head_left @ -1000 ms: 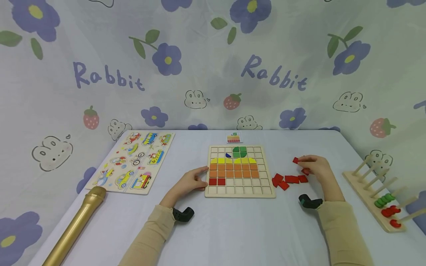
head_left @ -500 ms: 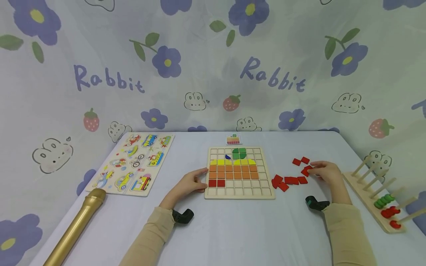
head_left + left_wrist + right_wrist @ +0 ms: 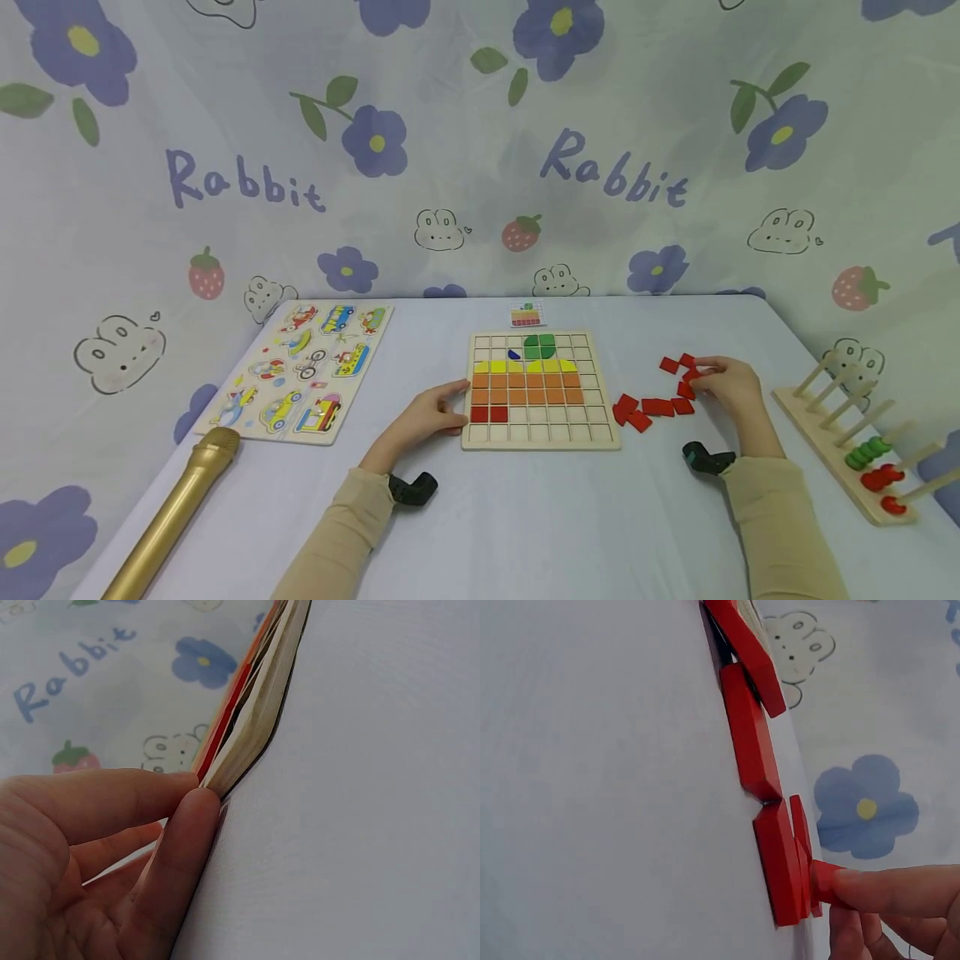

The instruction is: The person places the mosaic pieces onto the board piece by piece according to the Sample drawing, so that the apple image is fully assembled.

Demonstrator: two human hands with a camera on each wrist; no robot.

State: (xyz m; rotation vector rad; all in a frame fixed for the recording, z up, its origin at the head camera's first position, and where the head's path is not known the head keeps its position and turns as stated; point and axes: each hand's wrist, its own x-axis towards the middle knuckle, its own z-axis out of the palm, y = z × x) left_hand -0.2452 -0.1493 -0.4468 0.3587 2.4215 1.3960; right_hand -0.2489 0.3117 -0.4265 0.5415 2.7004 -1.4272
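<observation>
Right hand (image 3: pixel 726 385) is pinching one red tile (image 3: pixel 823 881) at its fingertips, though the fingers hide most of it in the wrist shot. The loose red tiles (image 3: pixel 654 406) just left of that hand overlap, so I count roughly eight, can't be sure. Left hand (image 3: pixel 423 414) has thumb and a finger curled on the near left corner of the grid board (image 3: pixel 540 435). Two red tiles already sit in the board right beside those fingers. Further off, three bead stacks on the peg rack (image 3: pixel 847 433).
</observation>
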